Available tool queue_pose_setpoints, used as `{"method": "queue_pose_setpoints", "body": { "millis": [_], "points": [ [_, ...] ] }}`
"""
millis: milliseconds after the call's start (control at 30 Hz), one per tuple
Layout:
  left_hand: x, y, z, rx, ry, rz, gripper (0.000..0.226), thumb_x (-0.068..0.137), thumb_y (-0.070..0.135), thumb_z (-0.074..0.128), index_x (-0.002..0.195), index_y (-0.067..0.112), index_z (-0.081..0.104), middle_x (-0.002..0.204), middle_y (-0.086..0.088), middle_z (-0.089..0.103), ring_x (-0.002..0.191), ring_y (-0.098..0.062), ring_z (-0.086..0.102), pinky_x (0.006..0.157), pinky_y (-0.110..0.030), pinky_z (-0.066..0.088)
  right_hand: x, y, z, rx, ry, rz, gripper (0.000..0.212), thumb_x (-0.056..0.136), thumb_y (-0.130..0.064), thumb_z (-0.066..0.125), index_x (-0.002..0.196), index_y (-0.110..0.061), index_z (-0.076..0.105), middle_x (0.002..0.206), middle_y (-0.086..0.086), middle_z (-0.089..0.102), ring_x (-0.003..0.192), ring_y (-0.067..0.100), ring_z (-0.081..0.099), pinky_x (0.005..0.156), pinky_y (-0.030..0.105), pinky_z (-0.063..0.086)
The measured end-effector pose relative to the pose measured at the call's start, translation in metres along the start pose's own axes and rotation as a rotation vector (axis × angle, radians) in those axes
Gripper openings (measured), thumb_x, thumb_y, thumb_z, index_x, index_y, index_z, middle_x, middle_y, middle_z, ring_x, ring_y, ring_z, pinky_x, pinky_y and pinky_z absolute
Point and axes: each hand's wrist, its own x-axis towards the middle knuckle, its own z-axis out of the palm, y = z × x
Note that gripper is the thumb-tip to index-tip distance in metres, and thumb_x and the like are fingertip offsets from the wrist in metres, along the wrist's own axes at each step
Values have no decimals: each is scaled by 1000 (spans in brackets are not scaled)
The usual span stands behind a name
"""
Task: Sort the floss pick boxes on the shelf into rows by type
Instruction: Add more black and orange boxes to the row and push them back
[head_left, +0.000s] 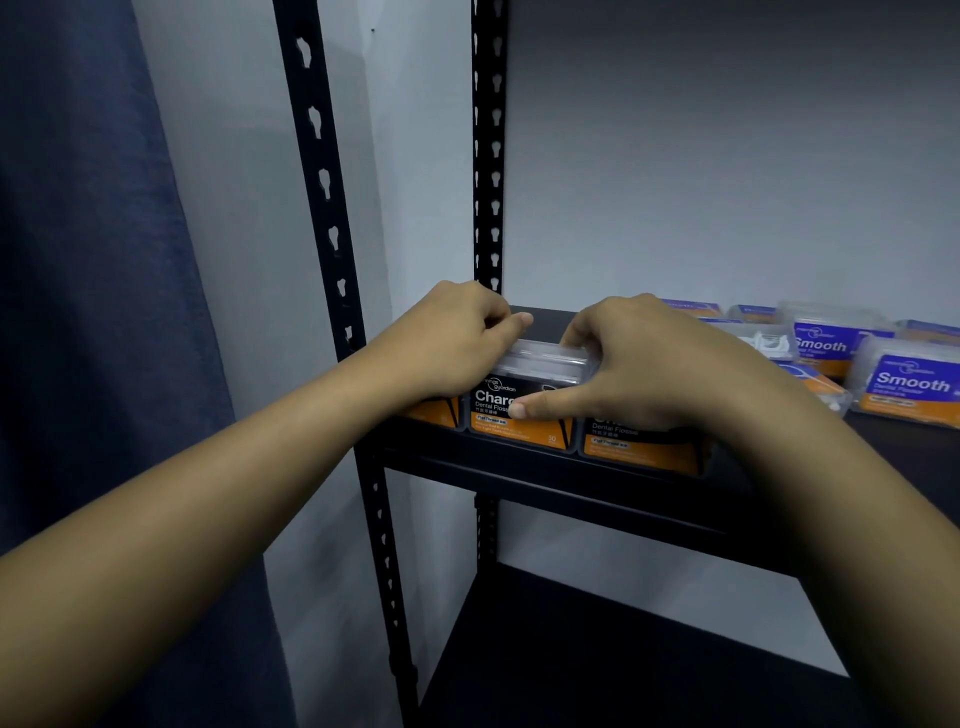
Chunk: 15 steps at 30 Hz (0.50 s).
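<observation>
Both hands on charcoal box — shelf's front-left edge.

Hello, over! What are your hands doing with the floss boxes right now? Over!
Left hand and right hand both on the middle black Charcoal box, front row. Blue Smooth boxes loose at right. Nothing blocking.

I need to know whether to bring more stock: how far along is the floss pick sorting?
Partly done. Three black Charcoal boxes stand in a row along the shelf front edge. The left hand and right hand are on that row, around the middle box. Left to do: the blue Smooth boxes on the right lie loosely scattered, not in a row.
</observation>
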Motion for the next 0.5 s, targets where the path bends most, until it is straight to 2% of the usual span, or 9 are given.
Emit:
{"method": "queue_pose_setpoints", "body": {
  "millis": [233, 333, 500],
  "points": [
    [-1, -1, 2, -7, 22, 53, 57, 106, 43, 42, 58, 12, 41, 50, -1, 39, 47, -16, 35, 51, -34, 25, -1, -3, 0, -23, 23, 23, 85, 48, -94, 69, 97, -25, 71, 90, -5, 67, 85, 17, 65, 79, 41, 59],
    [-1, -2, 2, -6, 25, 64, 58, 106, 44, 41, 60, 9, 44, 50, -2, 40, 48, -16, 35, 50, -33, 26, -1, -5, 0, -43, 25, 28, 84, 47, -93, 70, 93, -22, 72, 87, -3, 67, 80, 17, 65, 77, 41, 60],
    [-1, -4, -1, -15, -17, 78, 57, 105, 47, 41, 63, 10, 49, 53, -1, 44, 48, -14, 38, 50, -27, 27, -3, -7, -1, -41, 24, 28, 83, 49, -92, 71, 97, -24, 72, 90, -3, 65, 86, 18, 64, 81, 41, 59]
  ]
}}
